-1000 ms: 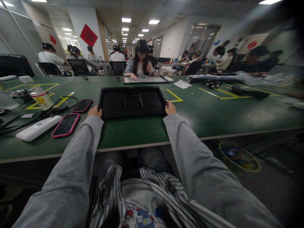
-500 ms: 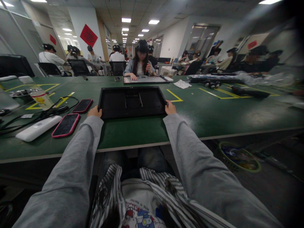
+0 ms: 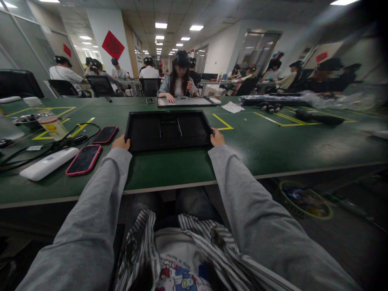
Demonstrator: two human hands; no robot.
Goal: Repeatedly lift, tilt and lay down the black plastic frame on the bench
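A flat black tray (image 3: 142, 130) with shallow compartments lies on the green table (image 3: 266, 141) straight ahead of me. My left hand (image 3: 121, 142) grips its near left corner with curled fingers. At the near right corner my right hand (image 3: 217, 138) holds the tray's edge the same way. Both arms wear grey sleeves and stretch out over the table's front edge. The tray rests flat on the table.
Left of the tray lie two phones in pink cases (image 3: 84, 159) (image 3: 105, 135), a white power bank (image 3: 48, 163), black cables (image 3: 45, 143) and a bottle (image 3: 53, 125). Yellow tape marks (image 3: 223, 122) cross the table. A person (image 3: 179, 79) sits opposite at another tray. A basket (image 3: 305, 199) stands on the floor, right.
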